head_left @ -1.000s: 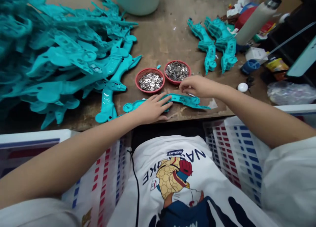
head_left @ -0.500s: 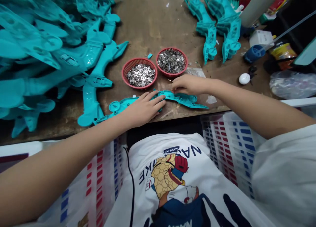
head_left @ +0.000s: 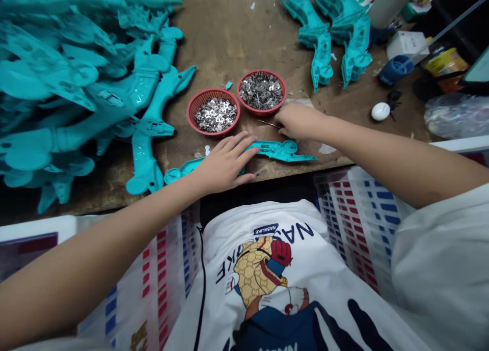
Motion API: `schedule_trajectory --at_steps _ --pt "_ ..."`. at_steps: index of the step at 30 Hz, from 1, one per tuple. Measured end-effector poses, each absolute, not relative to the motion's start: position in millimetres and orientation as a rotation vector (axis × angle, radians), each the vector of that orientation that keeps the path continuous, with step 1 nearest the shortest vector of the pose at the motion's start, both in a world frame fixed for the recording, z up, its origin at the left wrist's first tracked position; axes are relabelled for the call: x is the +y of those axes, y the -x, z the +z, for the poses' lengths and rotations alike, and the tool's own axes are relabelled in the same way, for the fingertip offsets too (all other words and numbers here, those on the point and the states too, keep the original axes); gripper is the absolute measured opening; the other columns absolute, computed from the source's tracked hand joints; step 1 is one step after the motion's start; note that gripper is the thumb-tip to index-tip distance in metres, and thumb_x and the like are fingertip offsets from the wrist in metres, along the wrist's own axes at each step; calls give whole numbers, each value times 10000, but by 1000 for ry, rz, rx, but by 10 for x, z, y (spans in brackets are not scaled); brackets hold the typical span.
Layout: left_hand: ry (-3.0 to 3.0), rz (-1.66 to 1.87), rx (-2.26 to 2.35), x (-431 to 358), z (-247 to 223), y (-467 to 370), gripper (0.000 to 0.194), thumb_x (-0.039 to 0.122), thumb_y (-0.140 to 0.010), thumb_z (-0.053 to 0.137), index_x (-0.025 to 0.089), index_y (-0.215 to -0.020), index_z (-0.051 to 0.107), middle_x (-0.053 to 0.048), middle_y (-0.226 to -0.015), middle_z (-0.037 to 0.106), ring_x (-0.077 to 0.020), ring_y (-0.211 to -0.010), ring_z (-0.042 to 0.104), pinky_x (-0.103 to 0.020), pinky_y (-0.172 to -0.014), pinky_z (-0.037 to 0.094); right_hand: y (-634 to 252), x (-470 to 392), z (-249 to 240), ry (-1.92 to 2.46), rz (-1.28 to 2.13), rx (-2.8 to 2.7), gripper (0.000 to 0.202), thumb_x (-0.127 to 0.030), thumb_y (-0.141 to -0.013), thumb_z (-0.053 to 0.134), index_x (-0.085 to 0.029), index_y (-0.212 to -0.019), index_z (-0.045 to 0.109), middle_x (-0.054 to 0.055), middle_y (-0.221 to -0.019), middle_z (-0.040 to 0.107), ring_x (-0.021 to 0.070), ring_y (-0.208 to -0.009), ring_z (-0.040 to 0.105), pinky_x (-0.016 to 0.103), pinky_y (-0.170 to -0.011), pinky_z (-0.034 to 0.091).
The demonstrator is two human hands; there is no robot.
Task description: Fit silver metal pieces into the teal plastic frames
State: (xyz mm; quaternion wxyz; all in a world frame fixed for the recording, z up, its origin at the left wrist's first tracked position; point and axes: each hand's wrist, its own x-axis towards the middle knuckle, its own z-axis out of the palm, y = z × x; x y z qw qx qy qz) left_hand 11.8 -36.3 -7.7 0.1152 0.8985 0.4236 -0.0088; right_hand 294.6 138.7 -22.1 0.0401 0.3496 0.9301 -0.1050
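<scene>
Head view: teal plastic part (head_left: pixel 284 150) lying flat under left hand (head_left: pixel 221 166), one end toward 3 o'clock
Left fingers: loosely spread
Right hand (head_left: pixel 300 120): 2 o'clock from left, pinching thin metal tool (head_left: pixel 269 123)
Red baskets (head_left: pixel 194 112) (head_left: pixel 282 97): 12 and 1 o'clock from left hand
Handling: prob light, stiff, slickish; grab mid-section, tips look snappable

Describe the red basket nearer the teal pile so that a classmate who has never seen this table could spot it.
Find the large teal pile at the left of the brown table. Just to its right stands the left red basket, with the right red basket beyond it. The one meant holds metal pieces that look brighter than the greyer ones in its neighbour.
</scene>
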Motion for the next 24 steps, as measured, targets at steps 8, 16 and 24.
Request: schedule_trajectory --at_steps 8,16,24 --pt "-2507 230 1311 -390 -460 -36 826 486 -1085 706 16 -1714 449 -374 -1838 430 -479 -1735 469 -678 -1424 431 -2820 967 269 -975 -507 2858 11 -221 -943 870 -210 -945 872 73 -855 790 298 -858 727 401 -816 538" --pt "-2542 205 1304 -413 -407 -87 893 442 -1087 651 47 -1831 353 -318 -1916 362 -436 -1779 419 -617 -1443 401 -2598 576 365 -1015 -336 2667 119 -177 -935 843 -152 -1026 916 159 -890 823 350 -852 774 410 -771 552" --pt "-2491 29 1361 -324 -310 -178 929 449 -1024 648 160 -1873 402 -148 -1955 377 -445 -1702 466 -652 -1378 438 -2637 564 393 -1015 -336 2615 356 -295 -1088 744 -120 -1358 895 201 -1118 863 435 -1113 808 449 -959 603"
